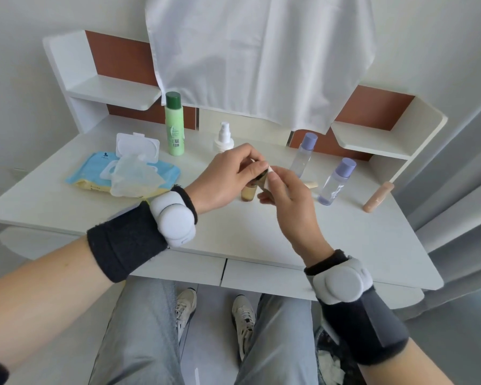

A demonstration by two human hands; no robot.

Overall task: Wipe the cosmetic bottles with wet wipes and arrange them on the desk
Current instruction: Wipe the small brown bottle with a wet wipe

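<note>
Over the middle of the white desk (261, 234), my left hand (228, 176) grips a small amber bottle (248, 193) by its upper part. My right hand (286, 195) pinches a small folded white wipe (268, 173) against the bottle's top. On the desk stand a green bottle with a dark green cap (174, 126), a white spray bottle (223, 138) and two clear bottles with lilac caps (303, 154) (334, 181). A beige tube (378, 197) lies at the right.
A blue wet-wipe pack (95, 170) with its lid open and a wipe pulled out lies at the left. A small beige item (311, 185) lies behind my right hand. White cloth (261, 56) hangs over the back. Side shelves (114, 90) (372, 137) flank the desk.
</note>
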